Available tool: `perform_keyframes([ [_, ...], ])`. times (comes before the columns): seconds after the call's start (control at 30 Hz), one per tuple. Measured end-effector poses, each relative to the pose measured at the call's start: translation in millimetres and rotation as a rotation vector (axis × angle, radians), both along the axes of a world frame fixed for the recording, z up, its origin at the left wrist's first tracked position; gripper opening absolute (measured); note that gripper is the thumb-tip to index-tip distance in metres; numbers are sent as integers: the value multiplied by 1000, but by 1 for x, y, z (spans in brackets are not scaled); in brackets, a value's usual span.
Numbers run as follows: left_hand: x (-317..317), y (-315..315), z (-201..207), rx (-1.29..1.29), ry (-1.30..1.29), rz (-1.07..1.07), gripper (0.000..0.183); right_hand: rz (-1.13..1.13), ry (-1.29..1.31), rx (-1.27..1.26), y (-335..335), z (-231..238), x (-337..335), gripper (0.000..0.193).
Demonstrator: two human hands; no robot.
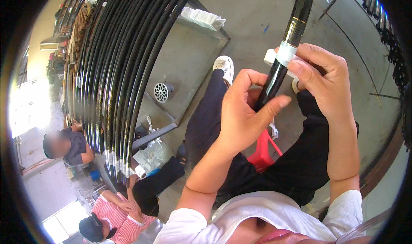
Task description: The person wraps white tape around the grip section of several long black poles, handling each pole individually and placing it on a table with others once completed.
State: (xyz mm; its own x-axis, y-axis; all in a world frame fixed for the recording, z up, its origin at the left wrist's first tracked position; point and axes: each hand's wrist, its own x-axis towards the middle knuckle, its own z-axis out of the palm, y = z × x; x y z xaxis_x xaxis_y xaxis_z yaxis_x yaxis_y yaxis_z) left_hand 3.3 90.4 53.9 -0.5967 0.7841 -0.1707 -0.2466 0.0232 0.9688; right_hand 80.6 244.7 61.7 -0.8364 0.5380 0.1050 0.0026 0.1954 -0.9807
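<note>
Person's left hand (246, 113) curled round the black rod (297, 27), right hand (324, 74) pinching it at the pale band (286, 53); rod slanting above the grey floor (244, 33), row of dark poles (124, 68) at left

Workshop, with long black poles (122, 68) above grey concrete floor (249, 12)

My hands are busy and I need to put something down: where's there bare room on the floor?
Bare floor shows between the white bundle and your pole, save a blue scrap, and between your right forearm and the brown strip. It's crowded at left, where black rods pack together, and between your legs, where a red plastic piece shows.
</note>
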Motion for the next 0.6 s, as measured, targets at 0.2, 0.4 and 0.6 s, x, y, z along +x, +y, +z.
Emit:
perform_keyframes([
  [0.2, -14, -6, 4, 211, -455, -336, 29, 228, 56, -146, 9, 12, 4, 34],
  [0.4, 3, 2, -13, -35, 266, 68, 45, 43, -53, -70, 3, 10, 0, 34],
  [0.6, -4, -2, 0, 166, -269, -196, 52, 95, 32, -148, 5, 10, 2, 28],
])
